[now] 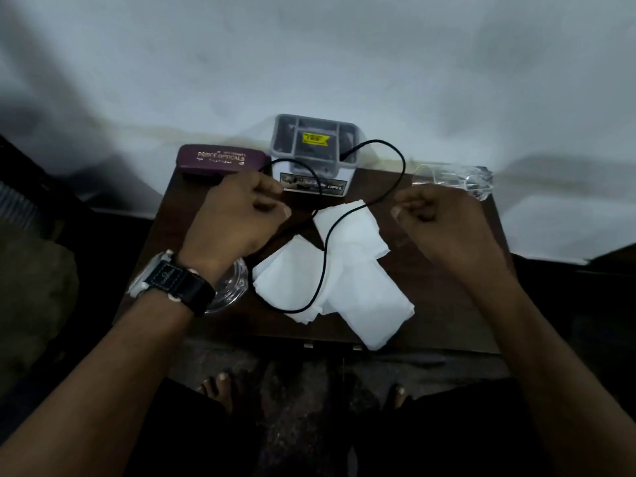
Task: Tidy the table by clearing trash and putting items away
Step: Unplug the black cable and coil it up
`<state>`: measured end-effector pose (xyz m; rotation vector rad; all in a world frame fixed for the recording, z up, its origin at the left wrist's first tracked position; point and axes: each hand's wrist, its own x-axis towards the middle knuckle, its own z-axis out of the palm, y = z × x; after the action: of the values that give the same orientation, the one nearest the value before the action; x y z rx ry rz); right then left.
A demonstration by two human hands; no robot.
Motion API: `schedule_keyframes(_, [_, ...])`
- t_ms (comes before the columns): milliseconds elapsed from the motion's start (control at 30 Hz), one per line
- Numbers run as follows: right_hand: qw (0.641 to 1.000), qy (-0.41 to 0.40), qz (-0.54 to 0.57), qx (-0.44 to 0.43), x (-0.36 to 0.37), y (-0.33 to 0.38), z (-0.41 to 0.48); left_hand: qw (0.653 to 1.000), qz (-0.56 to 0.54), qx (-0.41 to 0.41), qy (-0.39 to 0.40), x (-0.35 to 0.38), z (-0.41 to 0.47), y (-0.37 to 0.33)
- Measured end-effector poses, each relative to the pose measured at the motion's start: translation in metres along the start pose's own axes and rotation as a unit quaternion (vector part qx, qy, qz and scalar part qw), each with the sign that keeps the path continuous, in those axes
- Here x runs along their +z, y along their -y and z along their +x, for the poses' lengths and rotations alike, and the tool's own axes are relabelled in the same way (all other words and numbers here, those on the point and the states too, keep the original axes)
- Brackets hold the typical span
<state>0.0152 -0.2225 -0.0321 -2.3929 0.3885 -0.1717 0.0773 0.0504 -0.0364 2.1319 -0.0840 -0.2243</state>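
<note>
A thin black cable point(395, 187) loops in the air over a small dark wooden table point(447, 304). My left hand point(237, 218), with a watch on its wrist, is closed on one part of the cable. My right hand point(440, 218) hovers to the right with its fingers curled; I cannot see whether it touches the cable. One cable end points into a grey compartmented organizer point(315, 151) at the table's back. White tissue papers point(347, 277) lie spread under the loops.
A maroon spectacle case point(220, 160) lies at the back left. A clear glass point(454, 182) lies on its side at the back right. Another clear glass point(230, 287) stands partly under my left wrist. A white wall rises behind; my bare feet show below the table.
</note>
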Motion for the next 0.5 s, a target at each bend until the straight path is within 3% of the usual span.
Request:
schedule_keyframes(167, [0.999,0.003,0.003,-0.044,0.010,0.007,0.004,0.997,0.061,0.019,-0.040,0.002,0.011,-0.003])
schedule_keyframes(333, [0.995,0.017,0.010,-0.098,0.051,0.047,0.031,0.987,0.083,0.031,-0.132,-0.015,0.025,0.000])
schedule_keyframes(500, [0.996,0.077,-0.018,-0.046,0.088,0.059,0.048,0.991,0.073,0.031,-0.112,-0.012,0.025,0.008])
